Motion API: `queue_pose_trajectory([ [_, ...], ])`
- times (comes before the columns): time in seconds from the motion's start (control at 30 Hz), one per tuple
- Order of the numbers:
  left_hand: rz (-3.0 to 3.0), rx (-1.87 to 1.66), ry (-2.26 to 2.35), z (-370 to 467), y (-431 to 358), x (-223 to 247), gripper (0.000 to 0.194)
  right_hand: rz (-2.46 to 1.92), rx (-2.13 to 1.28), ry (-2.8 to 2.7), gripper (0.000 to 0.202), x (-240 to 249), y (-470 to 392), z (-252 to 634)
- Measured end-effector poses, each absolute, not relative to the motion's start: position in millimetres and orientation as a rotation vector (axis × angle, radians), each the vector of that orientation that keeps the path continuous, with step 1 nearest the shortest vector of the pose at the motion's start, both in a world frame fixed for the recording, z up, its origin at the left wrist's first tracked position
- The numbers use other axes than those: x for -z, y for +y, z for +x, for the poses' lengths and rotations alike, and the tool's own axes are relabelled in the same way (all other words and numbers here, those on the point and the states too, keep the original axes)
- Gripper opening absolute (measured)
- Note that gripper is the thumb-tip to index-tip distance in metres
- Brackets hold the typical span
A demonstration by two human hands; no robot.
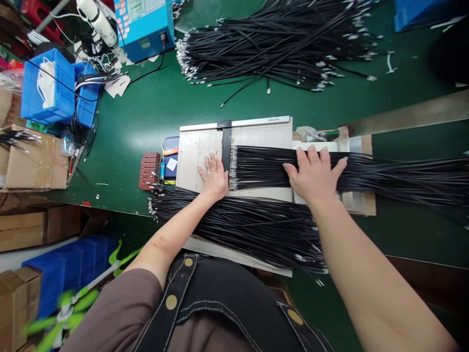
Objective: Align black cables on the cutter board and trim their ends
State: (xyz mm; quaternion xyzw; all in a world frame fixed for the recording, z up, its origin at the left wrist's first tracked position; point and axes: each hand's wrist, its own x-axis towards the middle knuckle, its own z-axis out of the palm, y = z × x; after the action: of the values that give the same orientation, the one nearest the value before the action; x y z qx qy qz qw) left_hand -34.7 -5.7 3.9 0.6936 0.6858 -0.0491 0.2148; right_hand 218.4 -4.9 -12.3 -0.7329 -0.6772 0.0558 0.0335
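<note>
Side by side, a flat row of black cables [264, 166] lies across a pale paper trimmer board [198, 146], their metallic ends lined up against a dark crossbar [226, 146]. My right hand [317, 173] rests on this row with its fingers spread. To the left, my left hand [214, 178] lies flat on the board, its fingertips at the crossbar and the cable ends. Neither hand is gripping anything. A loose bundle of black cables [238, 220] sits just below, nearest my body, passing under my left forearm and over the board's near edge.
A big heap of black cables [278, 44] lies at the back, right of a blue machine [144, 29]. Brown slotted blocks [149, 171] stand left of the board. Blue bins [49, 88] and cardboard boxes [34, 161] fill the left. A green-bladed fan [64, 315] is below left.
</note>
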Motion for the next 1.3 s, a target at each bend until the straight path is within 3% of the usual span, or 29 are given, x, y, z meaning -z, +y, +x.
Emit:
queue_pose_trajectory([
  [0.43, 1.836, 0.057, 1.879, -37.7, 0.1, -16.9, 0.068, -2.227, -0.247, -2.049, 0.065, 10.1, -4.5, 217.8],
  [0.67, 1.74, 0.082, 1.803, -35.6, 6.6, -27.0, 0.098, -2.23, -0.225, -2.065, 0.065, 10.0, -4.5, 218.3],
  [1.3, 1.792, 0.092, 1.805, -49.7, 26.0, -28.1, 0.11, -2.263, -0.247, -2.067, 0.065, 8.6, -3.7, 217.8],
])
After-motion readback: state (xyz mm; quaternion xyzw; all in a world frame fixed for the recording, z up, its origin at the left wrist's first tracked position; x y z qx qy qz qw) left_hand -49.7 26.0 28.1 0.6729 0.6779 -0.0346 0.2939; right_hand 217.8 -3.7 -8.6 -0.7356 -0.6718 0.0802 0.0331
